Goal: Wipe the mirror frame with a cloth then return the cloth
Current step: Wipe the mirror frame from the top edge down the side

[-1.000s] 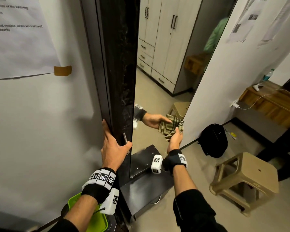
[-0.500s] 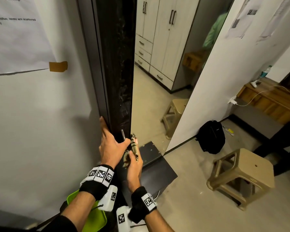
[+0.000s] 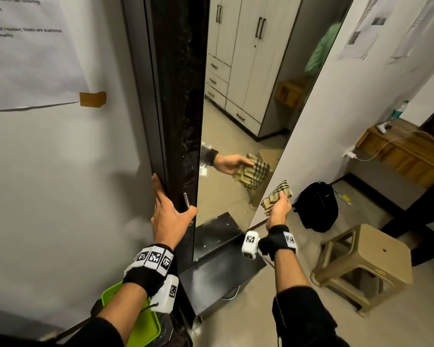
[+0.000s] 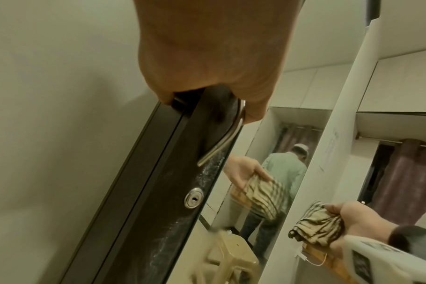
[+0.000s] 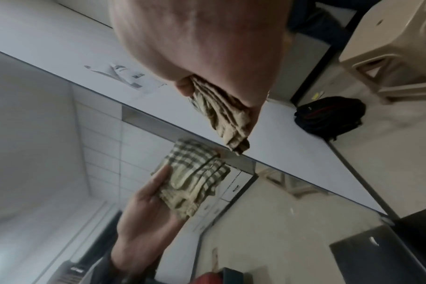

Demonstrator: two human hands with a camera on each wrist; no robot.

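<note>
A tall mirror [image 3: 236,146] has a dark, dusty frame [image 3: 178,96] down its left side. My left hand [image 3: 168,211] grips that frame's edge low down, its thumb by a metal handle [image 4: 221,144]. In the left wrist view the frame [image 4: 158,192] shows white dust streaks. My right hand [image 3: 278,209] holds a bunched beige checked cloth [image 3: 277,194] at the mirror's lower right edge. In the right wrist view the cloth [image 5: 221,111] hangs from my fingers and its tip meets its reflection at the glass edge. The cloth [image 4: 314,224] also shows in the left wrist view.
A green tray [image 3: 135,321] lies under my left forearm. A black cabinet top [image 3: 221,269] juts out below the mirror. On the floor to the right stand a beige plastic stool [image 3: 366,259] and a black backpack [image 3: 318,206]. A wooden desk [image 3: 406,151] lines the far right wall.
Half a second ago my right hand held the cloth against the left frame beside my left hand. It has swung back to the mirror's right edge. My left hand has kept its grip.
</note>
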